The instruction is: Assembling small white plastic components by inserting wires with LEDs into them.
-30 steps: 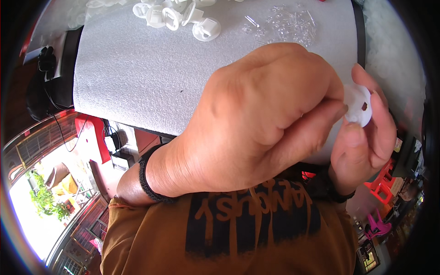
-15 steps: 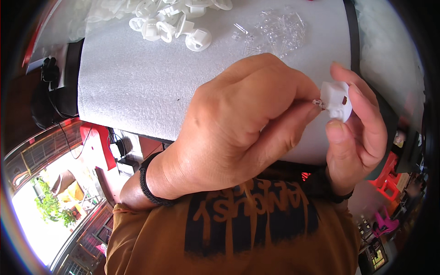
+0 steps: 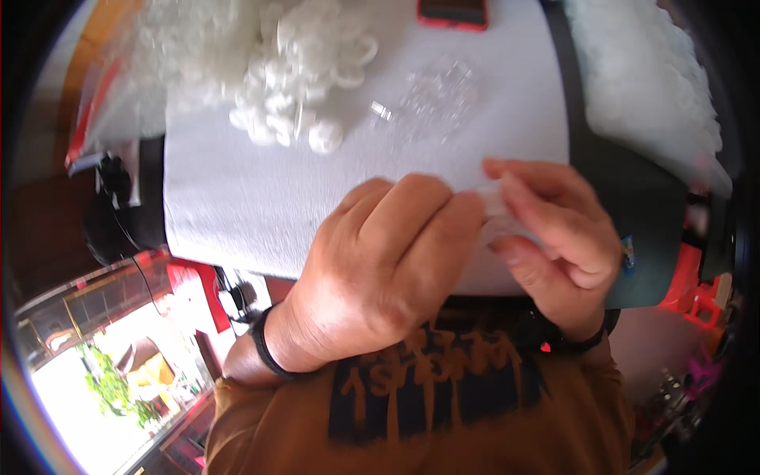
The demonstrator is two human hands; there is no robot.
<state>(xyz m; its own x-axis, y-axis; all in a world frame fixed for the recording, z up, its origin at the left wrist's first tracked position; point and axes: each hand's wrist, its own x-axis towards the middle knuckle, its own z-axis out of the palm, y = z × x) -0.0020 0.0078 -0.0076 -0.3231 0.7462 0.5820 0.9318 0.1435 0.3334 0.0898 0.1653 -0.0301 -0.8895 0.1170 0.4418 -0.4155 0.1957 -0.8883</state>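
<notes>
My left hand (image 3: 380,269) and my right hand (image 3: 554,237) meet above the near edge of a white foam-covered table (image 3: 237,198). Between their fingertips sits a small white plastic cap (image 3: 495,202), mostly hidden by the fingers; both hands pinch it. A black band circles each wrist. Farther back on the white sheet lies a pile of white plastic caps (image 3: 301,87), and to its right a heap of small clear plastic pieces (image 3: 435,99).
A red-cased phone (image 3: 453,12) lies at the table's far edge. A bag of white parts (image 3: 649,87) sits on the right, beyond a black strip. Dark gear and cables (image 3: 111,206) hang left of the table. Red stools (image 3: 697,289) stand at lower right.
The view has tilted so the table and piles sit lower in the picture. Both hands have dropped toward the table edge, and the cap is now more covered by fingers.
</notes>
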